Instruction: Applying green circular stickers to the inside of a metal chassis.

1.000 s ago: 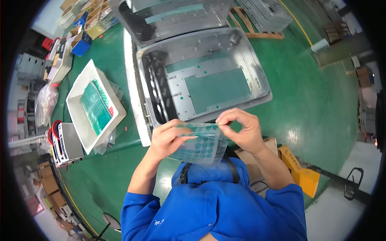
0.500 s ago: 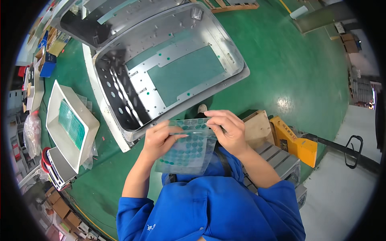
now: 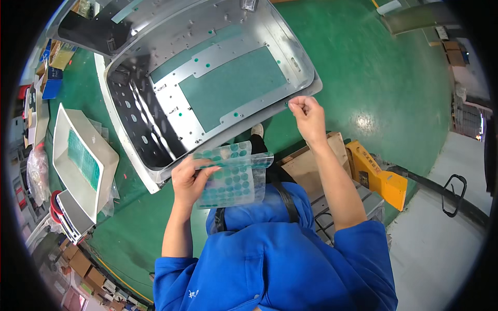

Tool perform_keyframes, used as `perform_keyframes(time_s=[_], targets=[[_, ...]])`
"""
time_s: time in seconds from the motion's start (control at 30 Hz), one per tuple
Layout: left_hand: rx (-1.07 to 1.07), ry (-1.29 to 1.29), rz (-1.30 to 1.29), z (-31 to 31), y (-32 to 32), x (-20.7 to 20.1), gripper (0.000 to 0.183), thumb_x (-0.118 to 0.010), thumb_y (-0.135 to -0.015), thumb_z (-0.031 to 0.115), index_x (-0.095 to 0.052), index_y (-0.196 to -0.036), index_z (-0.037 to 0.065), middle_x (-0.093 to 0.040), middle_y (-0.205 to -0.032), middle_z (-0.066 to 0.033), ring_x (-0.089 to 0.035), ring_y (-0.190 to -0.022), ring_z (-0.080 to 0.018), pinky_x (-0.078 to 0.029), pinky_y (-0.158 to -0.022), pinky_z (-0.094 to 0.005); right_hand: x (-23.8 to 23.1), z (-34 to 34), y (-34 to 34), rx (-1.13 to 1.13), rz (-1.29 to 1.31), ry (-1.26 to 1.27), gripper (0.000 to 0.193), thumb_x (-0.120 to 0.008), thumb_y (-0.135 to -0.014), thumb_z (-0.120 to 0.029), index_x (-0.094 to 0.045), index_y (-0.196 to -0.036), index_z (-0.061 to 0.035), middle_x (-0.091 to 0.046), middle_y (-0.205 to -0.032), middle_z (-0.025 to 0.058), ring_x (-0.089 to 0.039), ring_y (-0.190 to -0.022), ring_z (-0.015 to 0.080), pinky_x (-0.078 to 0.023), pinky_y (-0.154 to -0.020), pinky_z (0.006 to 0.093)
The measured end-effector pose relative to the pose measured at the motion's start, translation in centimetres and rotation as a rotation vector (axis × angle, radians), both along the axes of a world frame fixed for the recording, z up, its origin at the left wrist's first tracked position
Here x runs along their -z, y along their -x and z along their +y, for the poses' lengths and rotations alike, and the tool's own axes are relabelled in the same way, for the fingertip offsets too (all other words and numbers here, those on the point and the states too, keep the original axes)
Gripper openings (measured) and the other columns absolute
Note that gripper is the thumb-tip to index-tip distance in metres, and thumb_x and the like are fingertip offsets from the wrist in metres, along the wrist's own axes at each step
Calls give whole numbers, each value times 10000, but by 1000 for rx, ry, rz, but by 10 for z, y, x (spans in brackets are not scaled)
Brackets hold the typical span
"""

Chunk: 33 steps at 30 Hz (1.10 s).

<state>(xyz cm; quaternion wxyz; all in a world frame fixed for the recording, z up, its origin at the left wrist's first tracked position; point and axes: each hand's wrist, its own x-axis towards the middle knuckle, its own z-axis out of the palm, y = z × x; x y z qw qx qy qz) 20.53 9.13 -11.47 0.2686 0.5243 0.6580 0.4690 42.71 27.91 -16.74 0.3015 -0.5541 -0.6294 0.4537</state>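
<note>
My left hand (image 3: 190, 179) grips the left edge of a clear sheet of round green stickers (image 3: 236, 181), thumb on top. The sheet's clear film is curled at its right side. My right hand (image 3: 310, 118) is raised beside the near right rim of a large metal housing (image 3: 207, 137). Its thumb and forefinger are pinched together, with a small dark green sticker (image 3: 287, 104) at their tips. Several green dots sit on the housing's bottom panel, around a large rectangular opening that shows the green floor.
A second metal housing (image 3: 93, 31) stands behind on the left. To the left are a cream plastic bin (image 3: 110, 160) with a green sheet in it and a blue box (image 3: 52, 83). A yellow pallet-jack part (image 3: 381, 179) and a wooden box (image 3: 316, 163) are at my right.
My right hand has left the sticker sheet and moved up and right toward the housing's rim, a small sticker at its fingertips. My left hand keeps the sheet, shifted slightly left.
</note>
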Motion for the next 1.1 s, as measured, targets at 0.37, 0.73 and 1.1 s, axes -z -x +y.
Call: perform_keyframes(time_s=[0.37, 0.73, 1.1], targets=[[-16, -41, 3, 6, -1, 3, 170, -730, -626, 15, -595, -730, 18, -615, -686, -50, -413, -454, -90, -299, -411, -214, 4, 1, 4, 24, -104, -71, 52, -607, -738, -41, -593, -768, -1, -547, -728, 83, -537, -619, 184, -441, -610, 291], [-46, -11, -57, 3, -1, 5, 151, -729, -631, 30, -611, -725, 18, -606, -673, -36, -381, -456, -84, -277, -412, -215, -5, -4, 12, 49, -189, -121, 46, -605, -729, -39, -591, -754, -3, -559, -731, 84, -545, -627, 188, -443, -603, 290], [-62, -48, -44, -7, 0, 1, 173, -735, -620, 32, -614, -744, 24, -610, -677, -43, -419, -463, -81, -307, -413, -214, -8, 0, 12, 189, 138, 177, 227, -714, -672, -82, -560, -835, -49, -421, -573, -47, -391, -512, 50, -353, -472, 199]])
